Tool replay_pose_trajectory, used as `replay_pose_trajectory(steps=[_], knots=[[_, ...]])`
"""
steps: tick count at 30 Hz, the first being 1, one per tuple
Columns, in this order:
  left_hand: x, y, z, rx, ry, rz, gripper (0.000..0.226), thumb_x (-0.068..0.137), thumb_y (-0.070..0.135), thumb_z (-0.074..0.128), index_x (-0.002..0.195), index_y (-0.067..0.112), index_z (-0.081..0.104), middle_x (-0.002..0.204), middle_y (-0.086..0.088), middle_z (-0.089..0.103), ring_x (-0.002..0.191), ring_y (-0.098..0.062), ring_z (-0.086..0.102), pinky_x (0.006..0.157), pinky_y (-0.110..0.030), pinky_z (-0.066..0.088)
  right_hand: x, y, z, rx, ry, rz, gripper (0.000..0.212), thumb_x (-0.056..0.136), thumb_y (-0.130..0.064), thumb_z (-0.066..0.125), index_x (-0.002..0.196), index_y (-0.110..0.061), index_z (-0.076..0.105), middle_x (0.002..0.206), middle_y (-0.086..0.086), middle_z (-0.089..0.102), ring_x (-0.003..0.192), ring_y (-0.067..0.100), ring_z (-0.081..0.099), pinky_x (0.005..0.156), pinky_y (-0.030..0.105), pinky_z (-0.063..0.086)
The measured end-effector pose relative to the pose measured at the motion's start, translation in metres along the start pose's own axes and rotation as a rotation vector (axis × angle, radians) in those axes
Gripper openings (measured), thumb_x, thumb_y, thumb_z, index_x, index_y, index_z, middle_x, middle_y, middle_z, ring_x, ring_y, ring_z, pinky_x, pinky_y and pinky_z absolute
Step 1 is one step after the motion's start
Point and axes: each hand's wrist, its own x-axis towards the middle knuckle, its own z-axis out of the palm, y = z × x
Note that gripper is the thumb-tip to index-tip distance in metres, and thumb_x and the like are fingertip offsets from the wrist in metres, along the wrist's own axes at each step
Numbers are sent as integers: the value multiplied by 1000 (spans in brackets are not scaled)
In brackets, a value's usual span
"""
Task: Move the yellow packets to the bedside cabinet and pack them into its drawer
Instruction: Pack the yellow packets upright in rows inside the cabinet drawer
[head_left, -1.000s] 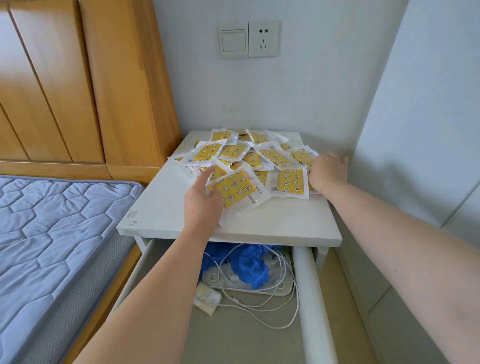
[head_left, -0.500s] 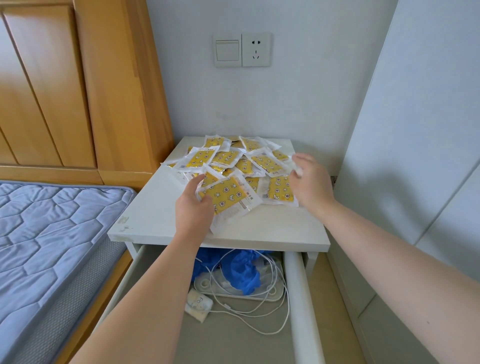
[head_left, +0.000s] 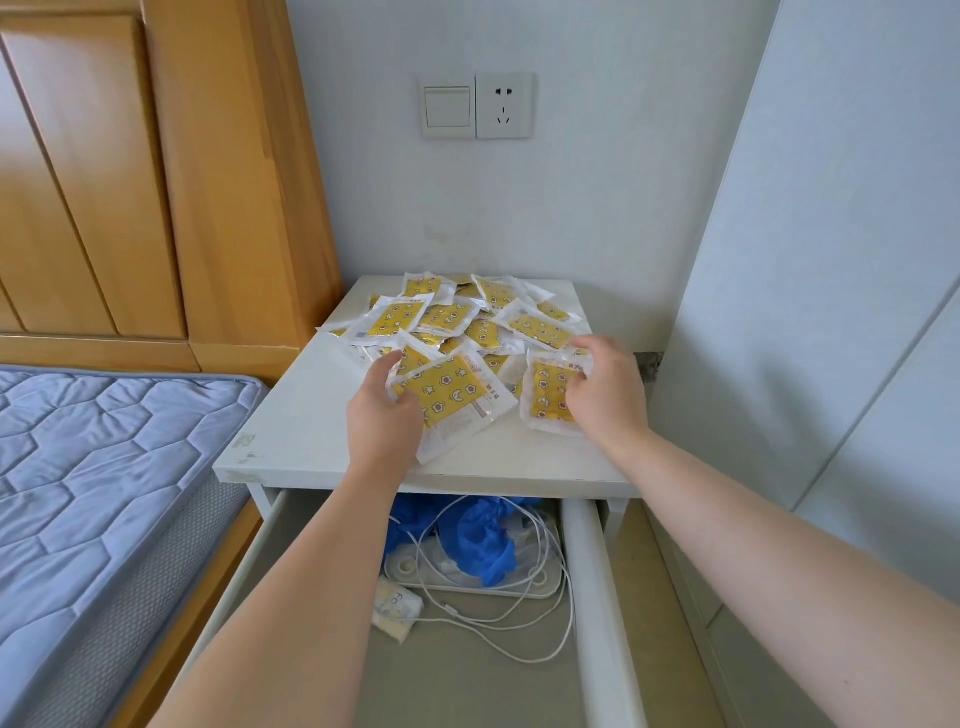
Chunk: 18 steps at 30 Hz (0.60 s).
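Several yellow packets (head_left: 452, 317) with clear white edges lie in a heap on the white bedside cabinet (head_left: 311, 447). My left hand (head_left: 382, 421) grips a large yellow packet (head_left: 452, 397) at its left edge, near the cabinet's front. My right hand (head_left: 605, 395) holds a smaller yellow packet (head_left: 548, 397) at the heap's right side. Below the cabinet top, the drawer (head_left: 597, 597) stands pulled out towards me.
In the drawer lie a blue crumpled bag (head_left: 480, 540), white cables (head_left: 524, 613), a white tray and a small white pack (head_left: 397, 608). A bed with a blue mattress (head_left: 93, 467) and wooden headboard (head_left: 156, 171) is on the left. A white wardrobe (head_left: 831, 260) stands right.
My right hand has pulled back from the heap's far right side and closed on a packet near the front. My left hand has kept its grip on the large packet.
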Motion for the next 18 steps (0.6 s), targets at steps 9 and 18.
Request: replay_pose_trajectory(steps=[9, 18], knots=[[0, 0, 1, 7, 8, 6, 48, 99, 7, 41, 139, 32, 44, 106, 10, 45, 67, 2, 45, 54, -15, 41, 39, 5, 6, -274, -391, 129, 65, 87, -43, 63, 139, -14, 38, 139, 7, 48, 130, 29, 41, 106, 41, 34], [1, 1, 2, 3, 6, 9, 48, 99, 8, 41, 140, 32, 44, 106, 10, 45, 70, 4, 46, 52, -15, 41, 63, -12, 7, -420, -596, 139, 57, 76, -62, 66, 95, -11, 53, 88, 3, 56, 90, 25, 56, 63, 30, 43]])
